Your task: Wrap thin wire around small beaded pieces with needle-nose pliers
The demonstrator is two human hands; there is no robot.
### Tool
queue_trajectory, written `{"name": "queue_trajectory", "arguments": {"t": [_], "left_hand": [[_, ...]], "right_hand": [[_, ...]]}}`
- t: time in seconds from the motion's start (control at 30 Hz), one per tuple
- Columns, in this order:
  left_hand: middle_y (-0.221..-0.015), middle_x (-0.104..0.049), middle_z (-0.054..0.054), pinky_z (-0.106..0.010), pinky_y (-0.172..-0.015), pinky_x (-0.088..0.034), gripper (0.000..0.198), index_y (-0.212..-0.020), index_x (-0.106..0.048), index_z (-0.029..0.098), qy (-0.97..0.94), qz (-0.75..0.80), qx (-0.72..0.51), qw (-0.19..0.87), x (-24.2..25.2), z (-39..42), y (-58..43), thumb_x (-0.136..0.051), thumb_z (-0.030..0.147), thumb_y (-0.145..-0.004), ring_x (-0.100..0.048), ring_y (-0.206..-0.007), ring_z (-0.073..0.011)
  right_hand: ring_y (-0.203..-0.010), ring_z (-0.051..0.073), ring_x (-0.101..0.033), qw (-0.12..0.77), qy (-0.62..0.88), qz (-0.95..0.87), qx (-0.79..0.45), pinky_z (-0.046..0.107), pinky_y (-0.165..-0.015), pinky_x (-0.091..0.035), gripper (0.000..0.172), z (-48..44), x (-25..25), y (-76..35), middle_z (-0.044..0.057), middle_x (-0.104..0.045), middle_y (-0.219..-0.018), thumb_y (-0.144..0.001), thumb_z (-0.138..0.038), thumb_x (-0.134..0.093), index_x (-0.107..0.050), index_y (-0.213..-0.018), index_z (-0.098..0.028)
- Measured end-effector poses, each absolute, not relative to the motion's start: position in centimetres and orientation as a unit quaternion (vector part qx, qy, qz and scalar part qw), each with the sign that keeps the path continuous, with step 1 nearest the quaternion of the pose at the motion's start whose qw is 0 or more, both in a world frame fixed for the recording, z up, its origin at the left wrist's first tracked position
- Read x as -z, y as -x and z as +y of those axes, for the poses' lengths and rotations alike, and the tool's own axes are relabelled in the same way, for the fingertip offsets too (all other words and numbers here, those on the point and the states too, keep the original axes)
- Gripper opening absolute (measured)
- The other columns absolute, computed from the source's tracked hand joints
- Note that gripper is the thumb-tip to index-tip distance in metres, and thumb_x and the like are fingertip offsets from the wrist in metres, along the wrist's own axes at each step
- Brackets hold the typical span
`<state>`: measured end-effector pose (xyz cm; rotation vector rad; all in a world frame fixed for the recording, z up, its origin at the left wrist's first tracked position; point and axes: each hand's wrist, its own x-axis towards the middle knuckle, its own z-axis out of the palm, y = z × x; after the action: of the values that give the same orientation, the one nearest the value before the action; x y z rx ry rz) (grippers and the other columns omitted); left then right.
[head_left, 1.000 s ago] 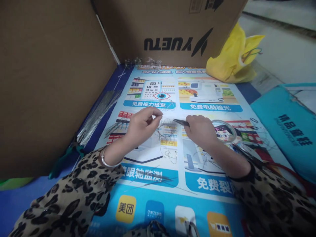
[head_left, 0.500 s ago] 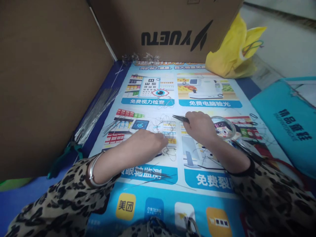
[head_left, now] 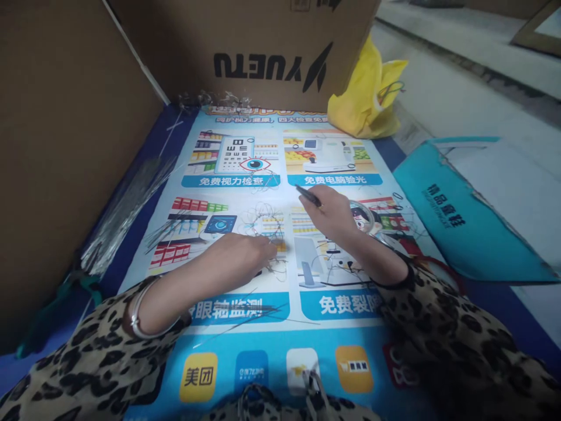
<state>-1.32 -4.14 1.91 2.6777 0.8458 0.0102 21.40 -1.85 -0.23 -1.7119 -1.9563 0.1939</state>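
Note:
My left hand (head_left: pixel 248 254) is closed in a pinch at the edge of a loose shape of looped thin wire (head_left: pixel 269 225), which lies over the printed sheet. Just up and to the right, my right hand (head_left: pixel 328 213) is wrapped round a pair of needle-nose pliers (head_left: pixel 309 196). Their dark pointed tip faces up and left, apart from the wire; the handles are hidden in my palm. Short dark wires (head_left: pixel 249 313) lie below my left hand. Beside my right wrist is a clear ring-shaped roll (head_left: pixel 368 216), partly covered by the forearm.
A bundle of silver wires (head_left: pixel 127 210) and green-handled pliers (head_left: pixel 65 307) lie at left, along a cardboard wall (head_left: pixel 56 146). Wire pieces (head_left: pixel 232 102) stand by the back cardboard (head_left: pixel 272 35). A yellow bag (head_left: pixel 366 99) and a turquoise box (head_left: pixel 456 216) are at right.
The whole view has shifted, so things appear further left. My right hand has moved the pliers a little up and away from the wire loops. My left hand keeps its pinch.

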Motion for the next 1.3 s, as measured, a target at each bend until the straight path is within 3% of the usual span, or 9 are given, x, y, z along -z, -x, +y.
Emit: {"name": "queue_trajectory", "arguments": {"t": [0.13, 0.33, 0.63, 0.87, 1.07, 1.2, 1.3], "left_hand": [[-0.092, -0.068, -0.002, -0.025, -0.057, -0.037, 0.028, -0.107, -0.061, 0.029, -0.947, 0.286, -0.001, 0.145, -2.2, -4.3, 1.2, -0.043, 0.024, -0.086, -0.062, -0.073, -0.0177], [-0.086, -0.067, -0.003, -0.026, -0.055, -0.037, 0.021, -0.087, -0.062, 0.022, -0.954, 0.272, 0.045, 0.115, -3.0, -4.5, 0.9, -0.042, 0.027, -0.088, -0.061, -0.069, -0.0178], [-0.088, -0.068, -0.003, -0.026, -0.064, -0.041, 0.019, -0.087, -0.063, 0.021, -0.917, 0.341, -0.011, 0.207, -3.7, -3.2, -2.3, -0.045, 0.027, -0.084, -0.061, -0.077, -0.0172], [-0.085, -0.067, -0.008, -0.03, -0.061, -0.044, 0.02, -0.084, -0.063, 0.019, -0.916, 0.374, 0.051, 0.138, -2.4, -3.2, -8.4, -0.05, 0.033, -0.08, -0.063, -0.074, -0.0218], [-0.091, -0.066, -0.014, -0.034, -0.064, -0.049, 0.024, -0.097, -0.06, 0.014, -0.933, 0.344, 0.07, 0.076, -1.7, -4.7, -9.9, -0.04, 0.017, -0.085, -0.065, -0.081, -0.0251], [-0.09, -0.065, -0.017, -0.036, -0.061, -0.05, 0.03, -0.103, -0.057, 0.01, -0.936, 0.337, 0.094, 0.046, -1.5, -5.2, -10.4, -0.036, 0.005, -0.081, -0.065, -0.082, -0.0284], [-0.09, -0.065, -0.017, -0.035, -0.059, -0.049, 0.028, -0.103, -0.055, 0.01, -0.934, 0.342, 0.09, 0.048, -1.2, -5.1, -10.3, -0.037, 0.006, -0.082, -0.066, -0.08, -0.028]], "right_hand": [[-0.067, 0.012, -0.055, 0.458, 0.582, -0.629, -0.238, 0.028, -0.066, -0.043, 0.023, -2.8, -2.9, -21.6, 0.0, -0.058, -0.068, -0.085, -0.039, -0.048, -0.053, -0.078, -0.018], [-0.062, 0.01, -0.058, 0.592, 0.469, -0.587, -0.293, 0.025, -0.06, -0.047, 0.02, -5.3, -8.5, -22.3, -0.002, -0.059, -0.066, -0.086, -0.036, -0.053, -0.054, -0.073, -0.02], [-0.066, 0.01, -0.055, 0.507, 0.525, -0.674, -0.116, 0.025, -0.066, -0.043, 0.019, -6.6, -11.0, -24.1, -0.003, -0.058, -0.065, -0.083, -0.032, -0.056, -0.059, -0.069, -0.019], [-0.067, 0.012, -0.053, 0.462, 0.539, -0.695, -0.113, 0.027, -0.064, -0.041, 0.023, -6.7, -11.2, -24.1, -0.002, -0.056, -0.064, -0.083, -0.036, -0.054, -0.057, -0.068, -0.019], [-0.064, 0.012, -0.051, 0.442, 0.558, -0.696, -0.099, 0.028, -0.062, -0.039, 0.023, -6.4, -11.1, -24.4, -0.001, -0.057, -0.066, -0.081, -0.038, -0.054, -0.056, -0.07, -0.018], [-0.064, 0.013, -0.051, 0.424, 0.576, -0.69, -0.105, 0.027, -0.061, -0.037, 0.021, -6.1, -10.8, -24.4, -0.001, -0.058, -0.066, -0.081, -0.037, -0.054, -0.057, -0.071, -0.018], [-0.064, 0.013, -0.05, 0.407, 0.589, -0.69, -0.109, 0.026, -0.06, -0.035, 0.02, -5.7, -10.5, -24.6, -0.001, -0.059, -0.066, -0.08, -0.036, -0.053, -0.058, -0.072, -0.018]]}}
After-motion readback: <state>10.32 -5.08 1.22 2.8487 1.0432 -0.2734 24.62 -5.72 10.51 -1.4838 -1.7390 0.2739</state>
